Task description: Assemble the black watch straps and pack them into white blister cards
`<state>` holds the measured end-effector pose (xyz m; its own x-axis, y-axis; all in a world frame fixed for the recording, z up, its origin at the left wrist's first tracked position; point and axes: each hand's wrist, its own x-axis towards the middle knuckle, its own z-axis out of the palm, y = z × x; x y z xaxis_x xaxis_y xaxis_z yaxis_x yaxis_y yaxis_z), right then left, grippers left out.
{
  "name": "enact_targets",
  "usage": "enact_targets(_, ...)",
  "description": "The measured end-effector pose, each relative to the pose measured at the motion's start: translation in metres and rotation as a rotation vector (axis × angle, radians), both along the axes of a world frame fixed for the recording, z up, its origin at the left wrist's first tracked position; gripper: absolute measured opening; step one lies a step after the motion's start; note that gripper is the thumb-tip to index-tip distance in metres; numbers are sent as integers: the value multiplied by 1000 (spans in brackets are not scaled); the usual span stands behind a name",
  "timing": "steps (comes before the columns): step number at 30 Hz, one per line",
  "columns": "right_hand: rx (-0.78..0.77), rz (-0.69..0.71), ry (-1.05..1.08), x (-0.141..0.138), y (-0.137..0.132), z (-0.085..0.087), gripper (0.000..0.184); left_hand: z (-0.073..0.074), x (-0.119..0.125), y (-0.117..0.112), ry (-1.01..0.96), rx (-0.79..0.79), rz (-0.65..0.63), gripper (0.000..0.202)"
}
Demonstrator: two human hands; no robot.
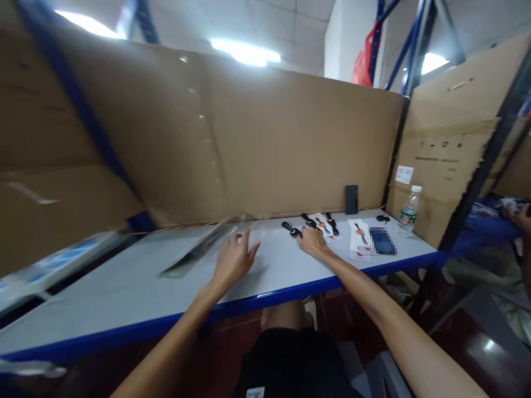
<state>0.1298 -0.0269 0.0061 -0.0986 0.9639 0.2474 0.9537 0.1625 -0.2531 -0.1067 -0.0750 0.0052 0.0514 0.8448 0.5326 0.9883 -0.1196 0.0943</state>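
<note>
My left hand [234,257] hovers over the left-centre of the table, fingers apart. Just beyond it and to its left is a clear plastic bag [203,246], smeared by motion and apparently out of the fingers. With bent fingers, my right hand [314,241] reaches down onto a black watch [307,221], whose lower end it hides. Immediately left of those fingers lies another black watch [291,229]. To the right, one more black watch [332,223] lies by a white card [322,224] printed with a watch picture.
Further right are a printed card [357,235], a blue pixelated rectangle [382,241], small black round pieces [382,219] and a water bottle [409,213]. A dark phone-like slab [351,199] leans against the cardboard wall [290,138]. Another person's hand [518,213] shows at far right.
</note>
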Motion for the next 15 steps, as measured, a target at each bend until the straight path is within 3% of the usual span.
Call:
enact_targets(4,106,4,32,4,-2,2,39,-7,8,35,-85,-45,97,64)
enact_targets(8,171,-6,99,24,-19,15,40,-19,12,46,-166,-83,141,67)
enact_targets(12,167,-101,147,87,-66,22,40,-29,12,48,-197,-141,139,69)
enact_targets(15,246,-428,100,155,-104,22,40,-30,14,49,-204,-137,148,68)
